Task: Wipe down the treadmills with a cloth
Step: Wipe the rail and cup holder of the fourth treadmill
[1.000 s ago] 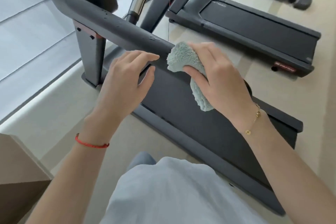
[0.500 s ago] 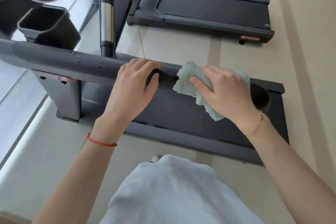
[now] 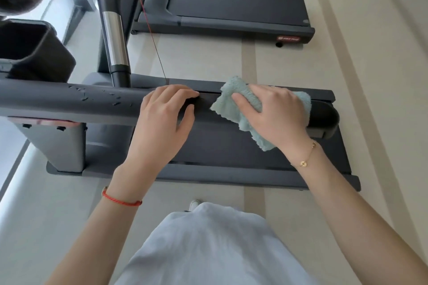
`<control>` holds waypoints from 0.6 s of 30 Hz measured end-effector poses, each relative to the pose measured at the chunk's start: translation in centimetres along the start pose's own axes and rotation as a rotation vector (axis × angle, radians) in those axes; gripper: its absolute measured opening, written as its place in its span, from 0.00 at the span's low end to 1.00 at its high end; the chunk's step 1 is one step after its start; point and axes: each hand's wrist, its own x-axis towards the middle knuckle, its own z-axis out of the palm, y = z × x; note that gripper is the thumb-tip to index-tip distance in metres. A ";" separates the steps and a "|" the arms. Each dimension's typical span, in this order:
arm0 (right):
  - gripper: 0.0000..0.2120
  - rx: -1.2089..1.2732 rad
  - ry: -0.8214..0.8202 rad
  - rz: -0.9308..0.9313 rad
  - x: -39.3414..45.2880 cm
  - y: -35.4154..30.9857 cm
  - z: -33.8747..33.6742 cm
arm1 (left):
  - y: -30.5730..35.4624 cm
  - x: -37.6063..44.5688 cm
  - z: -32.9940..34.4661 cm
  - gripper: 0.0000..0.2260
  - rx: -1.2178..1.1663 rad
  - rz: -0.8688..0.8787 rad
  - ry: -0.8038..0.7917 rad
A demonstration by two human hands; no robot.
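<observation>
Pale striped floor (image 3: 361,58). Two dark treadmills: the near treadmill (image 3: 222,143) is under the hands, the second treadmill (image 3: 234,4) is behind it. A grey handrail (image 3: 46,104) runs across the view, with wet drops (image 3: 99,97) on its left part and a black cup holder (image 3: 32,51) at far left. The left hand (image 3: 162,122) wraps the handrail, thumb underneath. The right hand (image 3: 275,111) clutches the teal cloth (image 3: 231,92) against the handrail, just right of the left hand. Compared with half a second ago, hands and cloth are in the same spot on the handrail.

Pale striped floor (image 3: 382,76) carries two treadmills: near treadmill (image 3: 231,146) beneath the right grip (image 3: 275,115), far treadmill (image 3: 236,4) beyond it.
</observation>
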 end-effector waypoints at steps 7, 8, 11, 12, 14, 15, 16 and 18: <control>0.22 0.067 -0.054 -0.159 -0.9 -1.9 1.9 | -0.2 -0.2 0.0 0.12 -0.008 0.009 -0.023; 0.22 0.068 -0.043 -0.158 -1.5 -0.9 1.5 | -0.2 -0.3 -0.1 0.12 -0.008 0.010 -0.033; 0.21 0.006 0.006 -0.049 -2.0 1.4 0.4 | -0.3 -0.1 -0.3 0.13 -0.007 0.014 -0.046; 0.20 -0.026 0.025 -0.004 -1.6 1.4 0.5 | -0.2 -0.1 -0.4 0.13 -0.007 0.015 -0.051; 0.19 -0.064 0.031 0.038 -0.4 0.2 1.0 | 0.0 0.1 -0.4 0.13 -0.012 0.019 -0.064; 0.19 -0.063 0.014 0.029 0.1 -0.6 1.4 | 0.2 0.3 -0.3 0.13 -0.015 0.023 -0.072; 0.20 -0.054 -0.002 -0.005 0.4 -1.1 1.7 | 0.5 0.5 -0.1 0.13 -0.016 0.027 -0.076; 0.20 -0.026 -0.020 -0.093 -0.2 -0.9 1.9 | 1.3 0.8 0.4 0.13 -0.018 0.037 -0.077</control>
